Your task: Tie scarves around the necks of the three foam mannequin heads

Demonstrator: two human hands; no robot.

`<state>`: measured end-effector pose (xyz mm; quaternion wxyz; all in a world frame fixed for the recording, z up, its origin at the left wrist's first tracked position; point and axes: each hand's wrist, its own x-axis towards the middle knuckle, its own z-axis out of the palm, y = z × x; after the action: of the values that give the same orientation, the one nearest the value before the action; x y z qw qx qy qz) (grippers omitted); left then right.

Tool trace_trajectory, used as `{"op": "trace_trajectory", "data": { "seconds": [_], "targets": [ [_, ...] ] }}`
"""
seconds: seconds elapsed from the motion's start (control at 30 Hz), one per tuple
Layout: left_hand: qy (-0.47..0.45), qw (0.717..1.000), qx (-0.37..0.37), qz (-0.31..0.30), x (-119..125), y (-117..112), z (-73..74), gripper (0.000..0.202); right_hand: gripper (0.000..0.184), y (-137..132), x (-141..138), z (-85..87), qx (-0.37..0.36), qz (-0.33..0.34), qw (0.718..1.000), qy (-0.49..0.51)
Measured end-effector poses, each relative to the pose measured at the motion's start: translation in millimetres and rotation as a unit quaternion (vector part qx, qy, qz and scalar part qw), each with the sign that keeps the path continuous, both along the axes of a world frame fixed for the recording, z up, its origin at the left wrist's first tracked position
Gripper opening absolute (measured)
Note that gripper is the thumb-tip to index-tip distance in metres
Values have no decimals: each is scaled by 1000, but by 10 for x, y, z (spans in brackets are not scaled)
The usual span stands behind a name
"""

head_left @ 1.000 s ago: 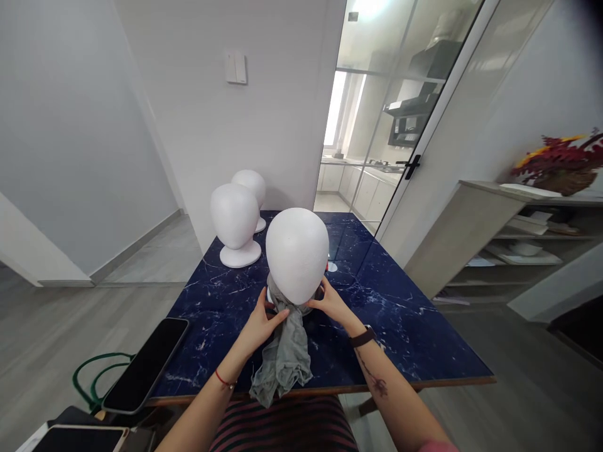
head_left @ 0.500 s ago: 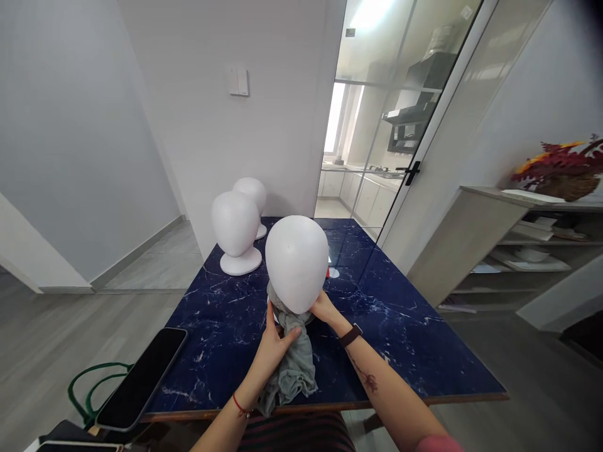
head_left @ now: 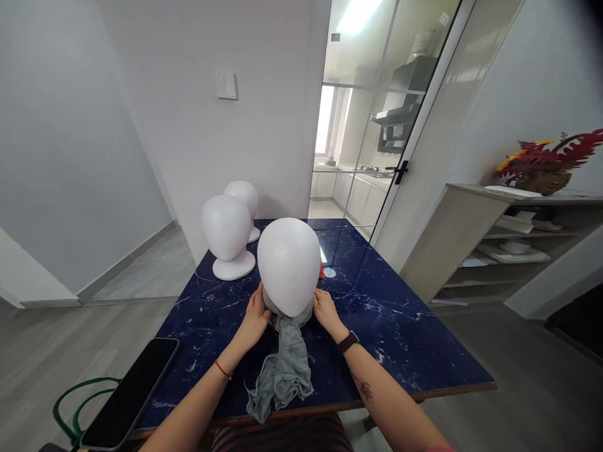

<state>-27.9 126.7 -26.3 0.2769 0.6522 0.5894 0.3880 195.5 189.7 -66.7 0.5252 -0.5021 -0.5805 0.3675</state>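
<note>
A white foam mannequin head (head_left: 288, 263) stands near the front of the dark blue marbled table (head_left: 405, 339). A grey-green scarf (head_left: 284, 370) is wrapped round its neck and hangs down toward the table's front edge. My left hand (head_left: 255, 318) presses against the left side of the neck, fingers curled on the scarf. My right hand (head_left: 325, 311) rests on the right side of the neck, fingers lying against the scarf and the head's base.
Two more white foam heads (head_left: 227, 233) (head_left: 244, 196) stand at the table's back left. A black phone (head_left: 127, 392) juts out at the front left corner. A small red object (head_left: 321, 270) lies behind the near head. Shelving with a red flower arrangement (head_left: 541, 164) is to the right.
My left hand has moved from the scarf's front knot to the left side of the neck. The scarf's tails now hang straighter and lower. The view has shifted slightly.
</note>
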Motion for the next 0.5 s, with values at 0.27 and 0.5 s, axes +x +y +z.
{"op": "trace_trajectory", "data": {
  "seconds": [0.27, 0.5],
  "targets": [
    [53, 996, 58, 41, 260, -68, -24, 41, 26, -65, -101, 27, -45, 79, 992, 93],
    [98, 986, 95, 96, 368, -113, 127, 50, 20, -71, -135, 78, -133, 130, 917, 354]
  ]
}}
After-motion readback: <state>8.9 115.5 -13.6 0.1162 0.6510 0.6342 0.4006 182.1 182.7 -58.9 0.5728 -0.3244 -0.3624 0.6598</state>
